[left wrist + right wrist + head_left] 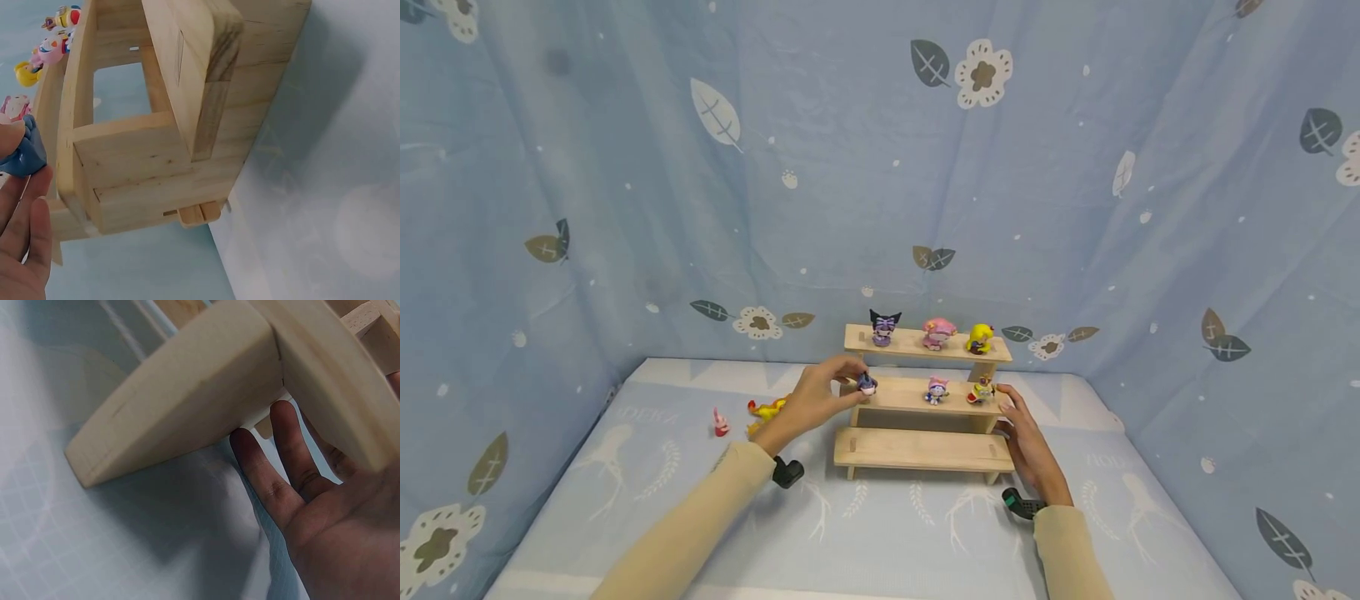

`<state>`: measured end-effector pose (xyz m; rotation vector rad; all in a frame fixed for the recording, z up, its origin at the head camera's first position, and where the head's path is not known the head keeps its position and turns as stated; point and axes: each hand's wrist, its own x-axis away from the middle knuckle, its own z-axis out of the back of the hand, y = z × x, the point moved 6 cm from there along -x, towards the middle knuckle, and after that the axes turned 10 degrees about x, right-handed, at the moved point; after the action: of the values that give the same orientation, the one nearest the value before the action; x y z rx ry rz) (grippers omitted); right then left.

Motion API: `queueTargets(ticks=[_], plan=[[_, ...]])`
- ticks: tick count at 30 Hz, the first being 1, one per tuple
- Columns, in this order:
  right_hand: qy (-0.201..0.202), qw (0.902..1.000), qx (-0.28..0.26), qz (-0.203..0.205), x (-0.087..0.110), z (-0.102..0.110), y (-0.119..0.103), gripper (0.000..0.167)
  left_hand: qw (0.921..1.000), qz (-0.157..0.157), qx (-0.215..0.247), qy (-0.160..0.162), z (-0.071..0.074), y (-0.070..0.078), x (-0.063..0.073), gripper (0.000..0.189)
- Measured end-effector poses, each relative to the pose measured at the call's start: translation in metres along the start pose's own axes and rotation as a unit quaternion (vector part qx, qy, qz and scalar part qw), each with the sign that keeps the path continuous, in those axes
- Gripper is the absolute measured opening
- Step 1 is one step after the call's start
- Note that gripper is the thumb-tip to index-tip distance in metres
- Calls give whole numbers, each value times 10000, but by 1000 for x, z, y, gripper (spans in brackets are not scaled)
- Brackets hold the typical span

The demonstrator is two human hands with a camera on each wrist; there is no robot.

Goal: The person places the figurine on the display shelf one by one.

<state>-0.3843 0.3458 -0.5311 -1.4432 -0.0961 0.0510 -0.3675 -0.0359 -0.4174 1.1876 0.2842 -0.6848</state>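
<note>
My left hand [817, 398] pinches a small dark blue figurine [867, 383] between thumb and fingers at the left end of the middle step of a wooden three-step display stand [925, 450]. In the left wrist view the blue figurine [28, 150] is partly covered by the thumb. My right hand [1028, 442] is at the stand's right end, its fingers extended by the middle step. The right wrist view shows the fingers [262, 472] beside the wooden side support [181, 400]. A pink-hooded figurine [936, 391] and a yellow-and-red figurine [981, 390] stand on that middle step.
The top step bears a black-and-purple figurine [884, 328], a pink figurine [937, 333] and a yellow-haired figurine [980, 338]. Left of the stand, a pink-and-red figurine [721, 423] and yellow figurines [767, 410] are on the cloth-covered table [647, 500]. A patterned curtain [820, 208] hangs behind.
</note>
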Motion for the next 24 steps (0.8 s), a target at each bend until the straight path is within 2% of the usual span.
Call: queueTargets(ticks=[9,18,24], plan=[[16,10000,54,13,-1,0,-1,54,9991,290,221,-209,-15,-7,-10,34],[-30,10000,-19,-29,0,-1,0,56,9982,264,277,-460,-26,-9,-14,35],[-40,10000,44,-17,1,-1,0,59,9983,229,166,-510,-30,-10,-16,37]])
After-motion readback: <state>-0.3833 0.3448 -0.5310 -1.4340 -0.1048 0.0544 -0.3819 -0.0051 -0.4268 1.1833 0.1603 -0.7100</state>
